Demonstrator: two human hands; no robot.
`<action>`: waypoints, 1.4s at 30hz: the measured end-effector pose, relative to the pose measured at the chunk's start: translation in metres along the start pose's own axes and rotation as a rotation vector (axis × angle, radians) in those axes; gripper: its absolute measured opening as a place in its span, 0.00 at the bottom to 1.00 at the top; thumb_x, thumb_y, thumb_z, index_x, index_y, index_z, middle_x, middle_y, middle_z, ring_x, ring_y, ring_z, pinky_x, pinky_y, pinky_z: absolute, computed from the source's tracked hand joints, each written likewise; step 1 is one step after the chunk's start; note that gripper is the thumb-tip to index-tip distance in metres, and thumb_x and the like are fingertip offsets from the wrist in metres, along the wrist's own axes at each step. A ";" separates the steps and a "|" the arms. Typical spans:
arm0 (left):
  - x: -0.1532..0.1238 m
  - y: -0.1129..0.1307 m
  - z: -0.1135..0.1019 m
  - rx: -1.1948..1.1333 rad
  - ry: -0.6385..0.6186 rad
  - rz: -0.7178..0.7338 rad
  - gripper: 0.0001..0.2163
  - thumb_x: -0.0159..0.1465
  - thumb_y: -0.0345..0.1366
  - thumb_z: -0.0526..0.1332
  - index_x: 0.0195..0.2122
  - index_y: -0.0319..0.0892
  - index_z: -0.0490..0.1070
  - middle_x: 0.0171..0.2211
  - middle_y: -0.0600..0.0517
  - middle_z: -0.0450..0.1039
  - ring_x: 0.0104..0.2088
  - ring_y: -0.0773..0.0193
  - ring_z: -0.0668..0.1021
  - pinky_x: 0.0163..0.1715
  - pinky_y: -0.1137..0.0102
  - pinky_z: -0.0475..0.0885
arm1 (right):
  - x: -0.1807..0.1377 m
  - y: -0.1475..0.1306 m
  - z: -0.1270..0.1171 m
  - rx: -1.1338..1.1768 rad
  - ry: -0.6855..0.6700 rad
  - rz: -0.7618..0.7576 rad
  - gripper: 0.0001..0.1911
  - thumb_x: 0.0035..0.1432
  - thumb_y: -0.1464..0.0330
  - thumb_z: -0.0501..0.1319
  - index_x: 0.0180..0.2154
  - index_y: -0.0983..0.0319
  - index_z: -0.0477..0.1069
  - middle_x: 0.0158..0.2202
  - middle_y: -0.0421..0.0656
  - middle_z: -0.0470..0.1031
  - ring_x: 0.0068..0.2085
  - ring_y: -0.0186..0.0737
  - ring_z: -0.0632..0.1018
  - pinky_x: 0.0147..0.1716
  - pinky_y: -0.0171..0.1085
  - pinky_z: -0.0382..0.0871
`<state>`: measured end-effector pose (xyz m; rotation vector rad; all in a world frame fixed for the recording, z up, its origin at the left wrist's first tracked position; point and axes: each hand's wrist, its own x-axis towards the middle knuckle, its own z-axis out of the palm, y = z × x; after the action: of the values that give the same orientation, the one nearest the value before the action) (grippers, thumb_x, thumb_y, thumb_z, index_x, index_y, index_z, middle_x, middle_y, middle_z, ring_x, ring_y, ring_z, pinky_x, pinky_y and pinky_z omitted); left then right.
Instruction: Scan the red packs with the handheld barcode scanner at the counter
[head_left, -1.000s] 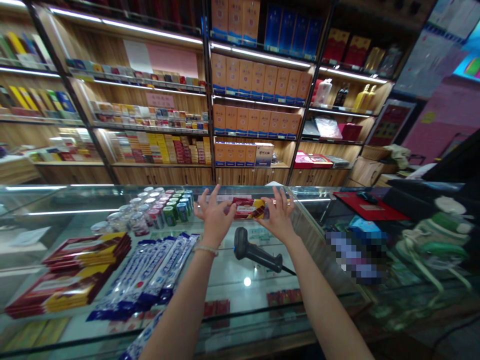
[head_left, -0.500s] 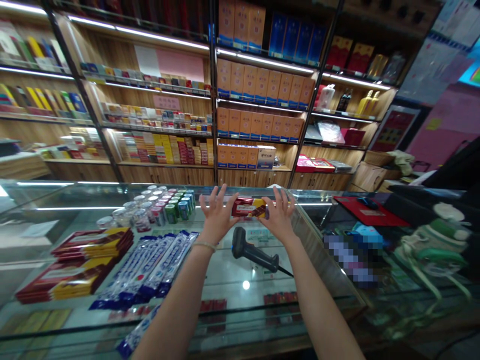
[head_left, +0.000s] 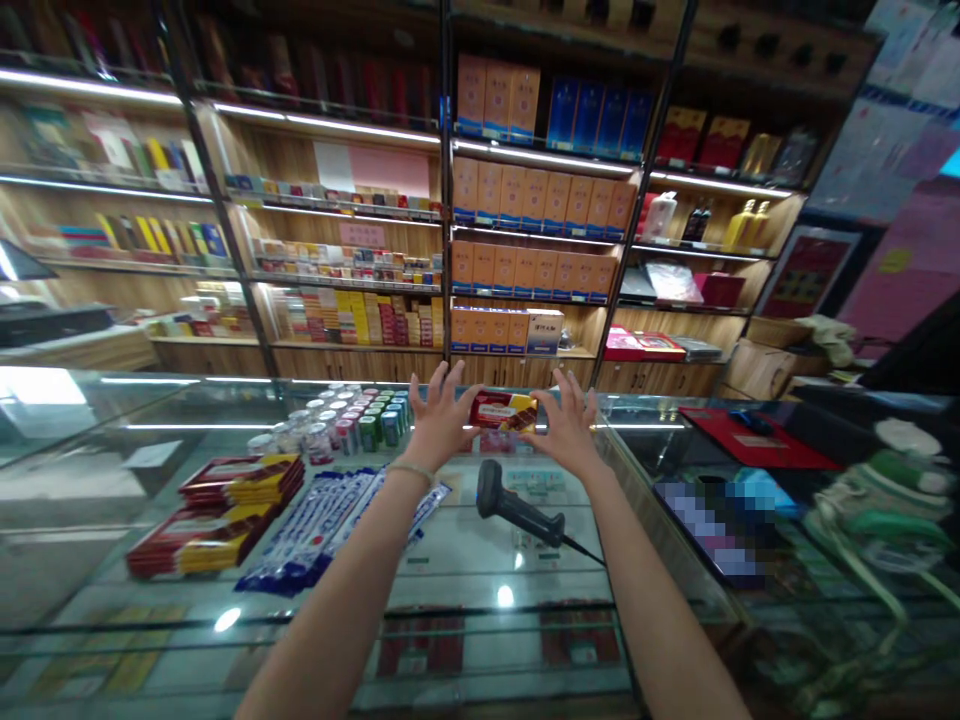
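Between my two hands, above the glass counter point(head_left: 480, 575), is a red and yellow packet with chocolate bars pictured on it point(head_left: 504, 411). My left hand point(head_left: 442, 415) pinches its left end between thumb and fingers, the other fingers raised. The right end sits in the pinch of my right hand point(head_left: 566, 425). The packet's front faces me. Just below it on the glass lies a black barcode scanner point(head_left: 519, 508), its cable running to the right. Left of my left forearm are blue and white long wrapped packets point(head_left: 311, 535) and stacks of similar red and yellow packets point(head_left: 206, 525).
Several small jars and tubes point(head_left: 352, 420) stand in rows behind the packets. On the right are a blurred phone-like slab point(head_left: 709, 530), a red mat point(head_left: 757, 438) and a green and white bottle point(head_left: 885, 500) with straps. Shelves of boxes point(head_left: 532, 270) line the back wall.
The view has shifted, so the shelves and counter goods appear farther right and lower. Both hands still grip the packet, which looks slightly more level and nearly steady in the view.
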<state>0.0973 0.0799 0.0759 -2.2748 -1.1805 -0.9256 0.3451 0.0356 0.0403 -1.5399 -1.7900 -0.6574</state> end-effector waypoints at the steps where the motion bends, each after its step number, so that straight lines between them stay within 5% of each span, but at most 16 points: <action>1: -0.002 -0.007 -0.006 0.014 -0.006 0.022 0.33 0.52 0.37 0.77 0.60 0.53 0.74 0.75 0.42 0.54 0.74 0.37 0.55 0.70 0.32 0.36 | 0.001 -0.005 0.000 0.005 0.001 -0.016 0.31 0.58 0.54 0.70 0.59 0.55 0.69 0.76 0.55 0.48 0.75 0.62 0.49 0.68 0.70 0.41; 17: -0.062 -0.133 -0.112 0.106 -0.123 0.070 0.32 0.50 0.47 0.79 0.58 0.60 0.76 0.74 0.50 0.58 0.74 0.38 0.55 0.71 0.37 0.30 | 0.020 -0.142 0.022 0.200 -0.061 -0.189 0.34 0.60 0.47 0.67 0.60 0.59 0.68 0.75 0.56 0.52 0.76 0.59 0.49 0.71 0.66 0.36; 28: -0.149 -0.240 -0.200 0.262 -0.276 -0.048 0.28 0.49 0.54 0.76 0.52 0.63 0.80 0.73 0.51 0.59 0.72 0.35 0.55 0.71 0.38 0.33 | 0.022 -0.288 0.034 0.413 -0.169 -0.345 0.34 0.64 0.42 0.60 0.57 0.61 0.71 0.75 0.58 0.54 0.75 0.60 0.51 0.71 0.66 0.33; 34: -0.192 -0.275 -0.213 0.330 -0.321 -0.066 0.28 0.52 0.55 0.74 0.56 0.65 0.78 0.72 0.52 0.61 0.73 0.39 0.56 0.72 0.45 0.30 | 0.010 -0.337 0.050 0.436 -0.234 -0.404 0.35 0.65 0.42 0.57 0.58 0.63 0.71 0.75 0.54 0.54 0.76 0.59 0.50 0.72 0.65 0.33; 42: -0.224 -0.296 -0.200 0.307 -0.384 -0.070 0.28 0.53 0.54 0.73 0.57 0.66 0.77 0.72 0.51 0.62 0.73 0.40 0.57 0.71 0.45 0.30 | -0.003 -0.365 0.061 0.445 -0.278 -0.453 0.34 0.64 0.46 0.60 0.58 0.67 0.72 0.75 0.58 0.54 0.75 0.61 0.52 0.73 0.66 0.32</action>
<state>-0.3157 -0.0041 0.0698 -2.2224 -1.4532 -0.3010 -0.0242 0.0164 0.0184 -0.9672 -2.3360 -0.2181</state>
